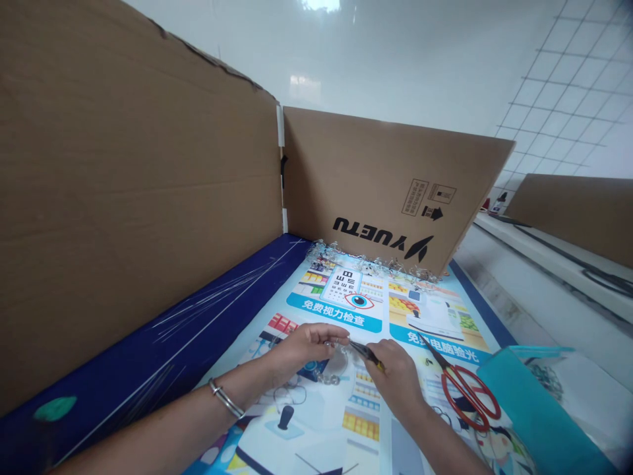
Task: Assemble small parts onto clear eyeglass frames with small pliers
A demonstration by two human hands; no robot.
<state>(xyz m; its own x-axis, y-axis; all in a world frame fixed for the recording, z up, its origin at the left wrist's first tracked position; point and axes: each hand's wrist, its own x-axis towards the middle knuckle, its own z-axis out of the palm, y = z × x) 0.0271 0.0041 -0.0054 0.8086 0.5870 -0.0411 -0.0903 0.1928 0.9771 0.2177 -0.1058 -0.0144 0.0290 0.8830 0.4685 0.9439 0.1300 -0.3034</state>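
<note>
My right hand (395, 376) grips a pair of small yellow-handled pliers (366, 353), and their dark jaws reach toward my left hand (306, 349). Between the left thumb and fingers I pinch the end of a strand of clear beads (332, 378), which hangs down onto the printed poster (336, 288). The exact small piece in the jaws is too small to make out. Red-handled scissors (467, 396) lie on the poster to the right of my right hand. A metal bangle (226, 398) circles my left wrist.
Tall cardboard panels (133, 178) stand along the left and far side, one printed YUETU (390, 191). A heap of clear beaded strands (376, 260) lies at its foot. A teal and clear plastic bag (537, 409) sits at the right, and dark blue cloth (148, 316) runs along the left.
</note>
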